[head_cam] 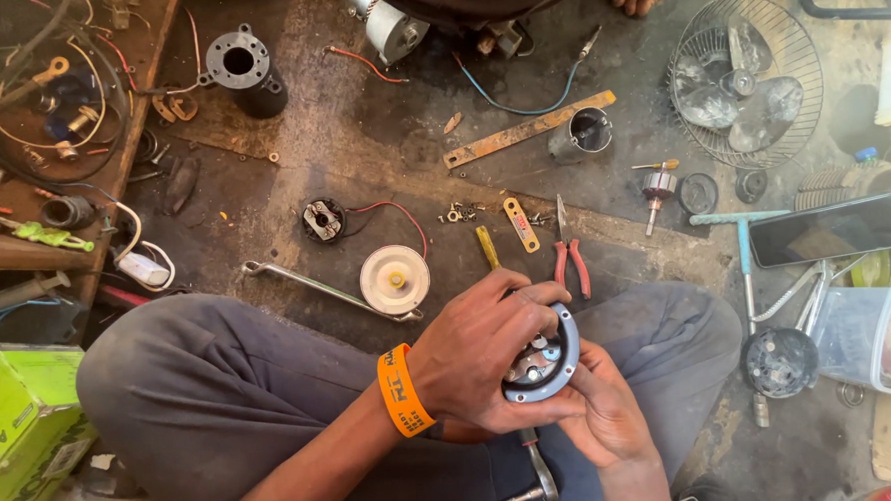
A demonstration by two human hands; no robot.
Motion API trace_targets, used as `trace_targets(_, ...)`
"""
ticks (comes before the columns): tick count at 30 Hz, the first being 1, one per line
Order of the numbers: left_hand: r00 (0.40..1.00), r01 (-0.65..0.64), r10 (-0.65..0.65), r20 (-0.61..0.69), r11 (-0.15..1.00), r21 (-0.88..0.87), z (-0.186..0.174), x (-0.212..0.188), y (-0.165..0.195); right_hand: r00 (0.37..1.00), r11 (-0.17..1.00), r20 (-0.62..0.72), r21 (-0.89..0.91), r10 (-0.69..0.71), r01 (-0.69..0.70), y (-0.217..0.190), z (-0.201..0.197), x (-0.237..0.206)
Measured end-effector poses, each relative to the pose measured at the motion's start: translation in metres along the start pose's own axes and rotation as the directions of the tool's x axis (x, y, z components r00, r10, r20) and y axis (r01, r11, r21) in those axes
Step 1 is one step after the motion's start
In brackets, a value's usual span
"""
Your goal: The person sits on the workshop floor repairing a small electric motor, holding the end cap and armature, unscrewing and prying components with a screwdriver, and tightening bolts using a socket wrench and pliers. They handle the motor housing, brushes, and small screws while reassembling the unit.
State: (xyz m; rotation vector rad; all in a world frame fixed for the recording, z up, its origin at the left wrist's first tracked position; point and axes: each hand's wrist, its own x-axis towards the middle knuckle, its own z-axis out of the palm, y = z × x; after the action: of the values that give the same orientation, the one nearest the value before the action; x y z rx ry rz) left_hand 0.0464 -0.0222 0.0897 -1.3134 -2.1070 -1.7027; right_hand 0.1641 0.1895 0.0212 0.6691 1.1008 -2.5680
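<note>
- I see a round grey metal motor cover plate (pixel 547 356) with small silver fittings in its middle, held over the lap of the person seated cross-legged on the floor.
- The left hand (pixel 485 349), with an orange band on its wrist, is clamped over the plate's upper left rim; the right hand (pixel 603 414) cups it from below, fingers curled on the lower edge. Both hands are closed on the plate, close together.
- In my judgement the silver fittings could drop out if the plate tips, and be lost among the tiny loose screws (pixel 459 214) on the dark, dirty floor.
- A long metal rod (pixel 535 467) lies across the lap just under the hands; a knee shifting could roll it off.
- Red-handled pliers (pixel 569 255) and a yellow-handled screwdriver (pixel 487 247) lie just beyond the hands, points near the fingers, which could catch on them.
- A bright green cardboard box (pixel 23 429) with dark print sits at the far left beside the knee.
- A clear plastic tub (pixel 865 337) stands at the right, near a dark phone (pixel 830 230).
- A wire fan guard (pixel 743 77) with clear blades lies at upper right.
</note>
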Motion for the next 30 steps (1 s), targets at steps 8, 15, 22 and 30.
trace_targets(8, 0.984, 0.175, -0.176, -0.039, 0.984, -0.036, 0.009, -0.005, -0.001, 0.912, 0.761, 0.004, -0.55, -0.409, 0.344, -0.006, 0.021, -0.01)
trace_targets(15, 0.93, 0.359, -0.368, -0.014, 0.914, -0.187, 0.023, -0.01, -0.006, 0.919, 0.783, -0.02, -0.531, -0.394, 0.324, -0.012, 0.032, -0.011)
trace_targets(22, 0.874, 0.455, -0.483, 0.057, 0.77, -0.446, 0.03, -0.01, -0.008, 0.943, 0.776, -0.115, -0.603, -0.311, 0.183, -0.022, 0.048, -0.018)
trace_targets(30, 0.867, 0.45, -0.496, 0.041, 0.746, -0.491, 0.031, -0.008, -0.009, 0.941, 0.757, -0.048, -0.607, -0.336, 0.239, -0.029, 0.053, -0.018)
